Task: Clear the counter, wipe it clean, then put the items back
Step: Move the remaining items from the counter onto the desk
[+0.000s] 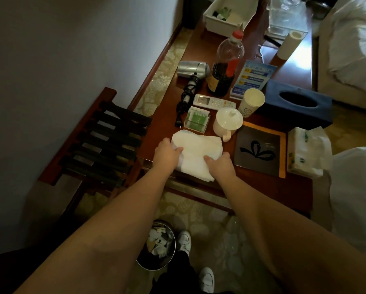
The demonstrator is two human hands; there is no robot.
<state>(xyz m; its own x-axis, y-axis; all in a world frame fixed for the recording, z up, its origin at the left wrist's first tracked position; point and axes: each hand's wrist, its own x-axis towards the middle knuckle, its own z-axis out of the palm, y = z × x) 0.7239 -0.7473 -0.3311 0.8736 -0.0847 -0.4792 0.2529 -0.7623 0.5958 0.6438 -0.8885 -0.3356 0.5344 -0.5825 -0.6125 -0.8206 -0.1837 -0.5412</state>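
A folded white towel (pixel 196 152) lies at the near left edge of the dark wooden counter (pixel 260 185). My left hand (pixel 166 154) grips its left side, thumb on top. My right hand (pixel 218 163) grips its near right side. Behind the towel stand green sachets (pixel 197 120), a white lidded cup (pixel 226 123), a remote (pixel 214 102), a silver hair dryer (pixel 191 70) with its black cord, a dark bottle (pixel 225 66) with a red cap, a blue card (pixel 254 78) and a paper cup (pixel 251 102).
A black folder (pixel 259 152), a tissue pack (pixel 307 152) and a blue tissue box (pixel 297 101) sit to the right. A white bin (pixel 228 14), glass jug (pixel 284 15) and paper roll (pixel 288 44) stand far back. Luggage rack (pixel 105 141) at left, waste bin (pixel 156 245) on the floor.
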